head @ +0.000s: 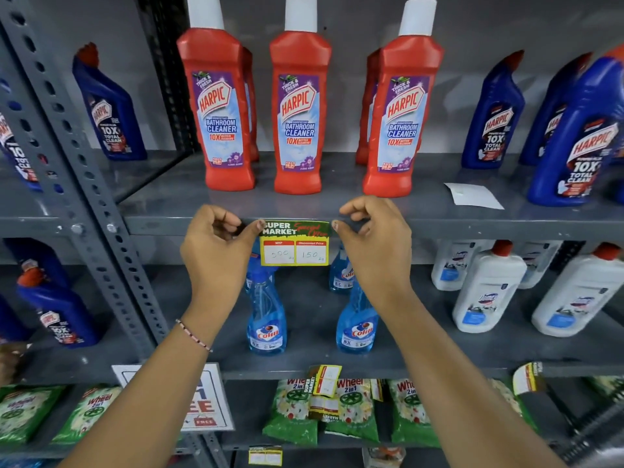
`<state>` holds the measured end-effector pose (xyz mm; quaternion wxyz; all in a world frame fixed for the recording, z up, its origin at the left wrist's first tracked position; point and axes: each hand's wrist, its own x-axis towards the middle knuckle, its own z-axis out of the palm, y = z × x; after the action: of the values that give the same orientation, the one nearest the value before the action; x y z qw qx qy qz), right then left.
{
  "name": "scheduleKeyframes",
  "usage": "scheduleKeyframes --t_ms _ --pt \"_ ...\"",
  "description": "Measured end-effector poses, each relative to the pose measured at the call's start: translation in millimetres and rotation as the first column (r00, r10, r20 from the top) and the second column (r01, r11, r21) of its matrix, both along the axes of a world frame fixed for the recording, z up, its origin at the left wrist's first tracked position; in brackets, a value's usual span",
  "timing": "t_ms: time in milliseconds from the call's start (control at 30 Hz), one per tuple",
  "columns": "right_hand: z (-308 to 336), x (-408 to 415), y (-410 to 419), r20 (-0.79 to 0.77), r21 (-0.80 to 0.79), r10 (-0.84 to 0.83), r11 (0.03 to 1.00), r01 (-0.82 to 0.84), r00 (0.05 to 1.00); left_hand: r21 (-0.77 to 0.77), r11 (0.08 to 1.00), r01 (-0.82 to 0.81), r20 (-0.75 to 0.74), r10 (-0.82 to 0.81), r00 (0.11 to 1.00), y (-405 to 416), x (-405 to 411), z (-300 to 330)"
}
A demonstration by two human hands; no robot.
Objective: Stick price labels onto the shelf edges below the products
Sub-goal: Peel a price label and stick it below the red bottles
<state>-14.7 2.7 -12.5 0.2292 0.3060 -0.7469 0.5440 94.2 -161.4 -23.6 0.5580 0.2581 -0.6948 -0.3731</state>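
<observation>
A yellow, green and red price label (295, 244) reading "SUPER MARKET" hangs on the grey shelf edge (472, 226) below the red bathroom cleaner bottles (297, 106). The thumb of my left hand (216, 244) presses the label's top left corner. The thumb of my right hand (373, 238) presses its top right corner. Both hands have their other fingers curled. The label's lower half hangs below the edge, in front of blue spray bottles (266, 319).
A white backing paper (472, 194) lies on the upper shelf at right, beside blue toilet cleaner bottles (580, 136). White bottles (486, 292) stand at middle right. Other price labels (324, 383) hang on the lower shelf edge over green detergent packets (351, 413). A perforated upright (84, 184) runs at left.
</observation>
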Motion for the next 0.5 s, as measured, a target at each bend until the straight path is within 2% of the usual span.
scheduleKeyframes --t_ms 167,267,367,500 --pt "10.8 -30.5 51.9 -0.023 -0.070 -0.022 0.997 0.020 0.999 -0.150 0.988 0.018 -0.073 -0.030 0.997 26.9 -9.1 10.7" --pt "29.8 -70.8 100.3 -0.014 0.003 -0.123 0.992 0.123 0.992 -0.280 0.949 0.142 -0.028 -0.156 0.987 56.9 -27.5 22.3" --pt "50.6 -121.6 143.1 0.003 0.201 -0.177 0.964 0.172 0.984 -0.317 0.882 0.350 0.123 -0.327 0.937 91.0 -56.5 35.0" --pt "63.2 -177.9 161.8 0.119 0.419 -0.035 0.908 -0.019 0.992 -0.259 0.800 0.542 0.419 -0.412 0.809 137.5 -101.8 47.3"
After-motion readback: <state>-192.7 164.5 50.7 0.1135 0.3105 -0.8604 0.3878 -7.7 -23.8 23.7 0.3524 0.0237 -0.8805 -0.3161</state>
